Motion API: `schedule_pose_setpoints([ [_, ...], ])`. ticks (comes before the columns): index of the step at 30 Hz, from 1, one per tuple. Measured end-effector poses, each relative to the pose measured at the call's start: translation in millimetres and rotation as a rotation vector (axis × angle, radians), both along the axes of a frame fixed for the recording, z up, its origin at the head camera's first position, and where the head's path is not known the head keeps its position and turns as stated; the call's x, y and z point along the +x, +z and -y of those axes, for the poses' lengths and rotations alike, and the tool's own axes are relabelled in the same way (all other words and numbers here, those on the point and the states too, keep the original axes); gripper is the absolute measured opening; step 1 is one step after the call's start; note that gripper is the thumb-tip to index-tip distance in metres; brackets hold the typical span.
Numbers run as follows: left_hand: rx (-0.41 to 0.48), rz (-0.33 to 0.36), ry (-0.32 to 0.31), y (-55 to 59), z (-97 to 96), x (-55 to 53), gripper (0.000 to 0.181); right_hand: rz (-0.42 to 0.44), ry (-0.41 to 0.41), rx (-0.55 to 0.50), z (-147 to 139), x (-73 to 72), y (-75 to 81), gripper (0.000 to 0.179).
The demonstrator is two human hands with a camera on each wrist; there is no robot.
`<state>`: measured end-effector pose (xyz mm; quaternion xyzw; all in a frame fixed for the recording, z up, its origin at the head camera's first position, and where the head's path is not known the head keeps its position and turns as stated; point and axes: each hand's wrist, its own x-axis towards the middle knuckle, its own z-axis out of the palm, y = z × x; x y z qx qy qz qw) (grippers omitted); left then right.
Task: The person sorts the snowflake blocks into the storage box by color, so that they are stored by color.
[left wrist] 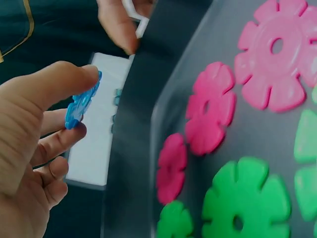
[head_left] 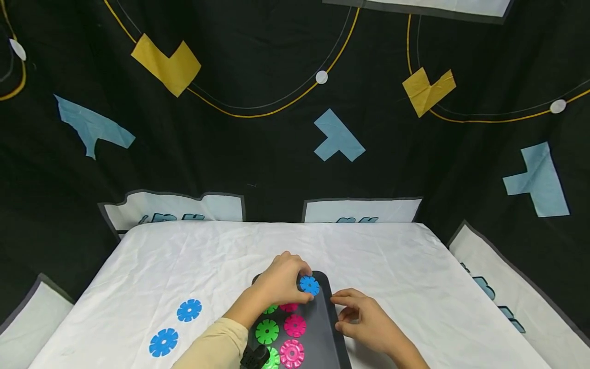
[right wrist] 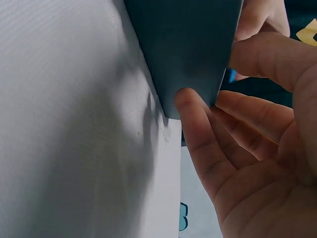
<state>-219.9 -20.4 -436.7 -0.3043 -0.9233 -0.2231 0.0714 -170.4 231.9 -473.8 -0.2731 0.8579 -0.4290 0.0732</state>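
A blue flower-shaped disc point(head_left: 309, 285) with notched edges is pinched between the thumb and fingers of my left hand point(head_left: 282, 281). In the left wrist view this blue disc point(left wrist: 83, 101) is seen nearly edge-on, raised off the tray floor. Beneath the left hand, a dark grey tray point(head_left: 322, 330) bears pink discs point(head_left: 295, 325) and green discs point(head_left: 267, 332) of the same shape, set in rows. My right hand point(head_left: 364, 318) is at the tray's right side. In the right wrist view, its fingertips point(right wrist: 187, 96) touch the outer wall of the tray point(right wrist: 183, 49).
Two more blue discs point(head_left: 189, 310) lie on the white tablecloth point(head_left: 138, 277), left of the tray. A black strap-like device point(head_left: 255, 356) is at the left wrist, over the tray's lower left. Behind the table hangs a black cloth point(head_left: 258, 164) with coloured patches.
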Motion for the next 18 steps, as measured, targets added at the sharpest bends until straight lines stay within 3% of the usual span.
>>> schedule_pose_setpoints([
  [4, -0.097, -0.037, -0.010, -9.3, -14.3, -6.1, 0.041, -0.004, 0.009, -0.012, -1, 0.1, -0.5, 0.047],
  [11, -0.280, -0.085, 0.019, -24.6, -23.9, -7.1, 0.040, -0.005, 0.003, 0.001, 1, 0.5, -1.1, 0.047],
  [18, -0.341, -0.102, 0.037, -30.2, -25.6, -6.6, 0.041, -0.017, -0.006, 0.014, 1, 1.2, 1.7, 0.047],
])
